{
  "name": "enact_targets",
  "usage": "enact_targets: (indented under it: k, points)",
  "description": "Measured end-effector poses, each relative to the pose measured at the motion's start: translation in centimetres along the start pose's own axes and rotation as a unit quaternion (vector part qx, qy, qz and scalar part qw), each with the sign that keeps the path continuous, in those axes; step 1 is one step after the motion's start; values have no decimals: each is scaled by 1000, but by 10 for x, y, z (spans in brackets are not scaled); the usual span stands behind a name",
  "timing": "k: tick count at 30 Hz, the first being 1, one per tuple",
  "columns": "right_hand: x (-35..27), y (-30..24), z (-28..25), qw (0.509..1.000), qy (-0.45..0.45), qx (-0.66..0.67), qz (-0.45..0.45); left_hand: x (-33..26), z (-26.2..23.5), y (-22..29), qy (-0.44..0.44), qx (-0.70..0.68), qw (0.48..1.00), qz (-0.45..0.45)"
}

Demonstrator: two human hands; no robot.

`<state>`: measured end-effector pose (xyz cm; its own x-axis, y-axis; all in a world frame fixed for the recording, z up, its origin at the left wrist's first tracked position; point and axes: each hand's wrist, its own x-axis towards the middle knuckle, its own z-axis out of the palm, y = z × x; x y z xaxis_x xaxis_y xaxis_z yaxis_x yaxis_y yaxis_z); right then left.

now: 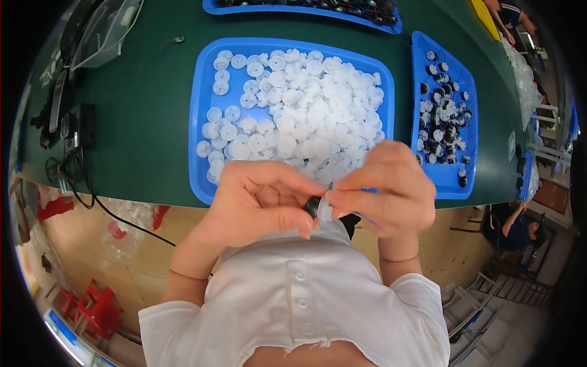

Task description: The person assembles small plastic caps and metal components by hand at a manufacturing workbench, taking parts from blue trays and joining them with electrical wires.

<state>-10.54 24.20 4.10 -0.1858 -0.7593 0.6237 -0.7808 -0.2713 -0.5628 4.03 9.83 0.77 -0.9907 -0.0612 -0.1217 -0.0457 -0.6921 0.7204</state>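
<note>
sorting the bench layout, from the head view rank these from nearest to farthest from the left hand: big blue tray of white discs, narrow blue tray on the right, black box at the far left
1. big tray, right above the left hand, its near rim beside the fingers.
2. narrow tray, off to the right, past the right hand.
3. black box, far left on the green table.

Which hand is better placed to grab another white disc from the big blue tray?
Probably the right hand: it overlaps the big blue tray's near edge beside the white discs. The left hand sits nearer the body, pinching the small black part.
</note>
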Motion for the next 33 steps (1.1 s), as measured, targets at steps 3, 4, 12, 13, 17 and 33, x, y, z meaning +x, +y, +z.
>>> enact_targets:
  k: [3,4,12,13,17,33]
  points:
    - [-4,-24,2,982,12,-189,-12,4,7,-3,41,22,995,93]
    - [-3,-24,3,982,11,-190,-13,5,9,-4,37,48,986,154]
    - [-5,-10,15,980,94,105,142,4,10,-1,27,26,992,121]
    - [-6,-9,16,980,94,105,142,3,10,-1,28,48,993,103]
    - [-7,-9,17,987,93,33,131,6,14,-3,40,63,984,162]
    - [-4,-8,16,946,-3,228,232,5,14,-4,6,89,977,196]
